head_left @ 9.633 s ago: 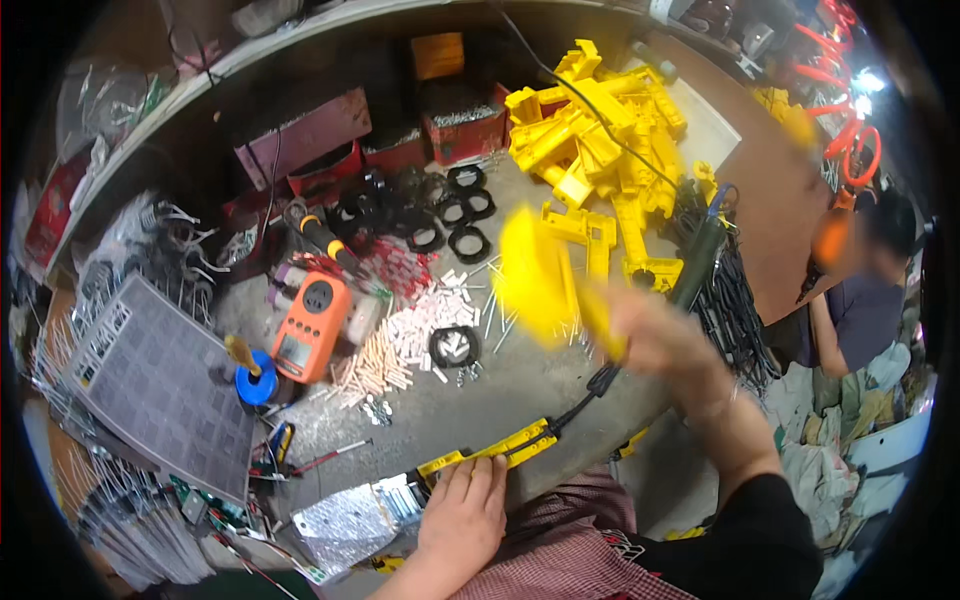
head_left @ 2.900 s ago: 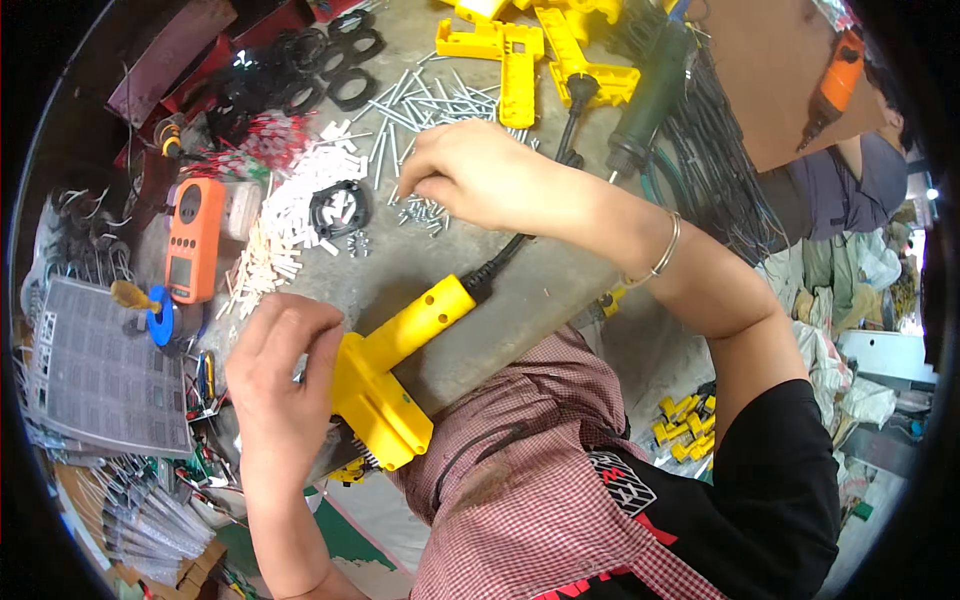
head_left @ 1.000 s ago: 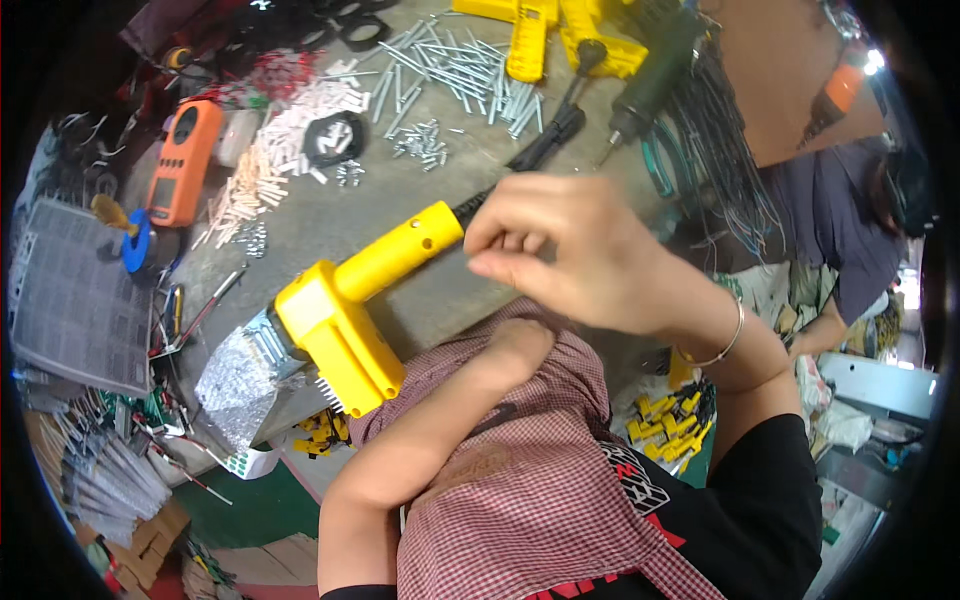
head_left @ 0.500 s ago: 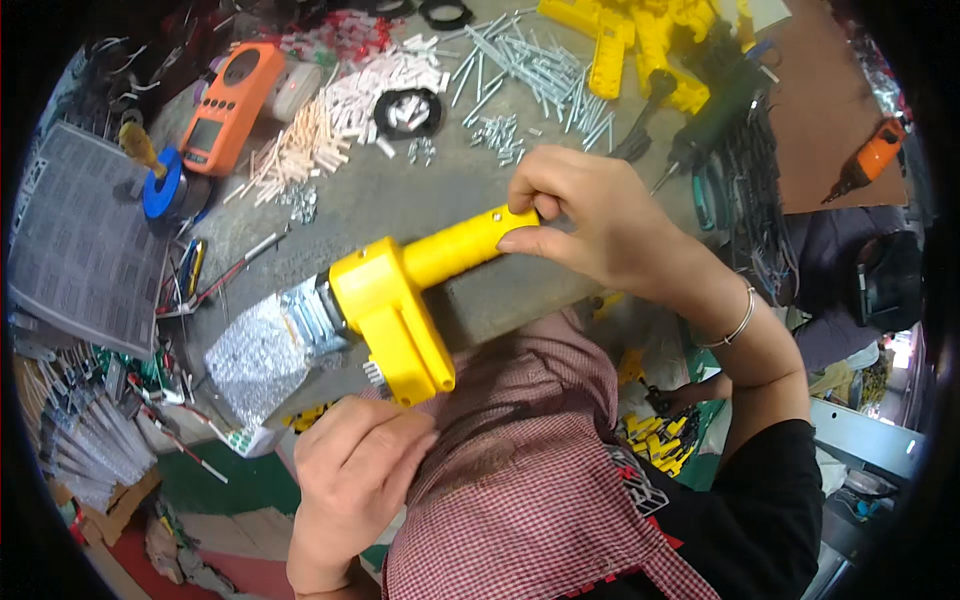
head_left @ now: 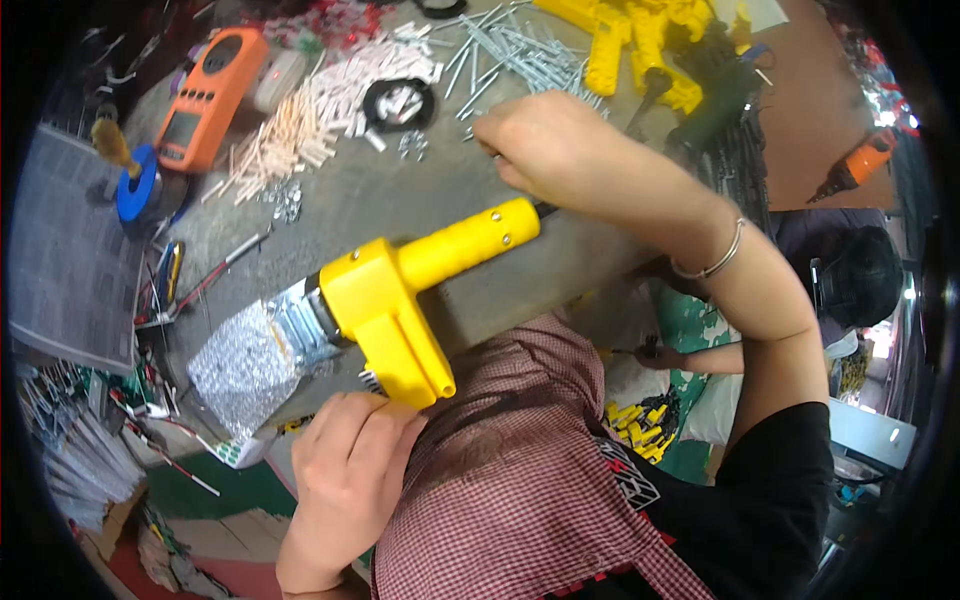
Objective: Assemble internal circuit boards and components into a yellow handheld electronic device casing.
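A yellow-handled power tool (head_left: 380, 290), with the look of a pipe welder, lies slantwise along the bench's near edge. Its metal collar leads into a flat head in silvery wrap (head_left: 245, 365), pointing left. My left hand (head_left: 345, 470) is closed at the low end of the yellow housing, fingertips against it beside a few small metal prongs. Two screws show in the handle. Beyond the handle's end my right hand (head_left: 560, 150) is closed in a pinch, off the tool and over the small screws, which it covers. Whatever sits in that pinch is hidden.
Long screws (head_left: 520, 55), pale sleeves (head_left: 290, 145) and a black ring (head_left: 400, 104) lie at the back. An orange multimeter (head_left: 212, 100) and a blue spool (head_left: 137, 185) stand left; yellow housings (head_left: 640, 50) are back right. A co-worker's hand (head_left: 665, 360) shows at right.
My right hand has let go of the handle's end and moved up and away over the small screws. My left hand's fingers have come up against the tool's low end.
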The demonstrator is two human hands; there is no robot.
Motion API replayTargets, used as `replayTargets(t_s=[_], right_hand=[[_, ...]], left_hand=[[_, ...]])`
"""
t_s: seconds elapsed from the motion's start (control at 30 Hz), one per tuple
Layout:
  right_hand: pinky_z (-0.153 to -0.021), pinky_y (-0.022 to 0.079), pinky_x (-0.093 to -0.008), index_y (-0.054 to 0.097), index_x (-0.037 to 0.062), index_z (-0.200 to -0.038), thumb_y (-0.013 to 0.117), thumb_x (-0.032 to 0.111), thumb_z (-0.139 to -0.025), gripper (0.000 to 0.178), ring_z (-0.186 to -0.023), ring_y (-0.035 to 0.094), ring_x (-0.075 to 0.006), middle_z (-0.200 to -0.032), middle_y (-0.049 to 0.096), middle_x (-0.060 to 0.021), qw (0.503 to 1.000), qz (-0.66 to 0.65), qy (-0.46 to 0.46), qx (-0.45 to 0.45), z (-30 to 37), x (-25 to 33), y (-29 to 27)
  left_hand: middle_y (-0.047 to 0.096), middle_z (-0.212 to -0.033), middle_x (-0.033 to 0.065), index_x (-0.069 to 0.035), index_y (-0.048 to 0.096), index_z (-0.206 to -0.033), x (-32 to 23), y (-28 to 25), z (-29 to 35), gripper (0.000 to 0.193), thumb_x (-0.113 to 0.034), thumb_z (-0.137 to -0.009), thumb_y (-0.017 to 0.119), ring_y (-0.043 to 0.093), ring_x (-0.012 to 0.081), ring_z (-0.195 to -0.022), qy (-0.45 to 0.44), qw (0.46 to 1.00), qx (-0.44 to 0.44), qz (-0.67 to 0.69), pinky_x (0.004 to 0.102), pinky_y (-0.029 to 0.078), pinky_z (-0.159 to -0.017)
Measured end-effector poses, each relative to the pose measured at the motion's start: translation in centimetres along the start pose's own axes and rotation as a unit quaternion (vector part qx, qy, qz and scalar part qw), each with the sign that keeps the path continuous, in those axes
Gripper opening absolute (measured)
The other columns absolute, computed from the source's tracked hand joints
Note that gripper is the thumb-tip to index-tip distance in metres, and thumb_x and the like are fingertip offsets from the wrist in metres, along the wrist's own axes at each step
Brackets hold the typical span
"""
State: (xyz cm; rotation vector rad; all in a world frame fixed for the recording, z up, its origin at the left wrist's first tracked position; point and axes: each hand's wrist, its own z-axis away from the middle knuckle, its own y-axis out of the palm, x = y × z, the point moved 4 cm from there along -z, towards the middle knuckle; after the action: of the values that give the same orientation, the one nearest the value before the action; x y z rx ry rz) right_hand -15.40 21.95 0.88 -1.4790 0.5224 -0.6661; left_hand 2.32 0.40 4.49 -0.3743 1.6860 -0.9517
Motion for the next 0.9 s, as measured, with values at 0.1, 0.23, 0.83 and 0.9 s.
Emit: replayTargets(t_s=[0.1, 0.23, 0.83, 0.9], right_hand=[[-0.074, 0.054, -0.044, 0.064, 0.0038, -0.087, 0.065, 0.009, -0.076, 0.012, -0.085, 0.067, -0.032, -0.085, 0.067, -0.0136, 0.999, -0.013, 0.016, -0.03, -0.7, 0.9, -2.2], [-0.062, 0.053, -0.0397, 0.059, 0.0076, -0.09, 0.065, 0.015, -0.08, 0.014, -0.078, 0.067, -0.0266, -0.086, 0.066, -0.0086, 0.895, -0.441, 0.059, 0.04, 2.0, 7.3, -5.0], [-0.061, 0.052, -0.037, 0.061, 0.0062, -0.086, 0.063, 0.017, -0.083, 0.011, -0.072, 0.062, -0.0274, -0.075, 0.055, -0.0077, 0.948, -0.183, -0.034, -0.257, 3.0, 4.3, -3.5], [-0.071, 0.052, -0.0476, 0.066, 0.0056, -0.088, 0.064, 0.021, -0.084, 0.016, -0.083, 0.064, -0.0376, -0.087, 0.066, -0.0154, 0.939, -0.22, 0.165, -0.207, 0.3, -2.9, -2.4]], left_hand=[[0.058, -0.081, 0.0108, -0.002, 0.062, -0.091, 0.3, 0.1, 0.0, 0.024, -0.001, -0.071, 0.076, 0.058, 0.0286, -0.07, 0.015, 0.999, -0.03, 0.008, 0.0375, 0.047, -0.059], [0.057, -0.081, 0.0108, -0.002, 0.062, -0.091, 1.2, 0.0, 0.6, 0.025, -0.003, -0.071, 0.078, 0.058, 0.0287, -0.07, -0.032, 0.999, -0.032, 0.01, 0.0372, 0.047, -0.059], [0.06, -0.082, 0.0115, 0.0, 0.063, -0.084, 1.2, -4.8, -7.6, 0.018, 0.007, -0.068, 0.069, 0.059, 0.0308, -0.077, 0.056, 0.987, -0.1, -0.109, 0.0391, 0.046, -0.067], [0.059, -0.082, 0.0128, 0.001, 0.064, -0.083, 1.1, -4.5, -13.4, 0.012, 0.004, -0.072, 0.068, 0.058, 0.0326, -0.078, 0.117, 0.971, -0.125, -0.164, 0.0413, 0.046, -0.068]])
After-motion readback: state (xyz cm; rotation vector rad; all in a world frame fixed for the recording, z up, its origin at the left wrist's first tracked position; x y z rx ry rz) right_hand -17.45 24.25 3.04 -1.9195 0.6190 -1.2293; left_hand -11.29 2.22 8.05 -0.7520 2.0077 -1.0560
